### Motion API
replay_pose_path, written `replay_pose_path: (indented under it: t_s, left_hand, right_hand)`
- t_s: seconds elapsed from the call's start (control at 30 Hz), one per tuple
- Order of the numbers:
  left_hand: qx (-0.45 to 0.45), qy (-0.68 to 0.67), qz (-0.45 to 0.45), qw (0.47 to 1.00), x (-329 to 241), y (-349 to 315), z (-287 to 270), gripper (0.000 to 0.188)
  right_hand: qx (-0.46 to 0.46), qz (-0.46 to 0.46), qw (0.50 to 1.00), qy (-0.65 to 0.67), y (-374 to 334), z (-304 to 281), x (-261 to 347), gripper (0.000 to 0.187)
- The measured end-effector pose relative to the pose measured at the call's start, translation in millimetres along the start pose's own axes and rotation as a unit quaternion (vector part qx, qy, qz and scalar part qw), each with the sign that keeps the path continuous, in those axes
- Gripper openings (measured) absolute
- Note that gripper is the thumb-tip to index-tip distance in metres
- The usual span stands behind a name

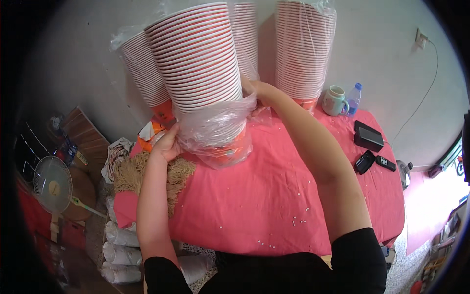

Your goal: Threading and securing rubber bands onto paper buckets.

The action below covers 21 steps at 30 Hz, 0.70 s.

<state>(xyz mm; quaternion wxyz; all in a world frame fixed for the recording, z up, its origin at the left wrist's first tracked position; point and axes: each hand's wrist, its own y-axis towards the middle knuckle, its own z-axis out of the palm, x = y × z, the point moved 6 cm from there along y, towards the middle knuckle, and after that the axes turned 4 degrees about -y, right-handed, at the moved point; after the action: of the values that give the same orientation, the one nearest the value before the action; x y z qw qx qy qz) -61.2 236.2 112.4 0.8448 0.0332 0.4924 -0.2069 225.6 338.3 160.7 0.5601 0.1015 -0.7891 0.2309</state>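
Observation:
A tall stack of nested paper buckets (196, 59), white-rimmed with red-orange sides, stands on the table in front of me and leans left. Its upper part is bare, and a clear plastic bag (210, 122) is bunched around its lower part. My left hand (169, 143) presses against the bagged lower left side, fingers partly hidden behind it. On the right side, my right hand (260, 95) is closed on the gathered plastic of the bag, fingertips partly out of sight.
More bagged bucket stacks (306, 49) stand along the wall. At the right are a mug (334, 101), a water bottle (354, 98), a black box (368, 136) and a remote (386, 163). Tan fringed cloth (129, 171) lies left; white beads dot the pink tablecloth (254, 196). A fan (53, 183) stands beyond.

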Motion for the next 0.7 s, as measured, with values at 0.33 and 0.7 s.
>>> replay_pose_path:
  t_s: [0.33,0.7]
  left_hand:
    - [-0.067,-0.026,-0.018,0.997,74,-8,-69,0.040]
    - [-0.254,0.489,0.268,0.790,82,-75,-12,0.062]
  right_hand:
    - [-0.078,-0.075,0.955,-0.278,-5,42,-75,0.051]
    - [-0.182,-0.120,0.972,-0.093,-49,44,-132,0.038]
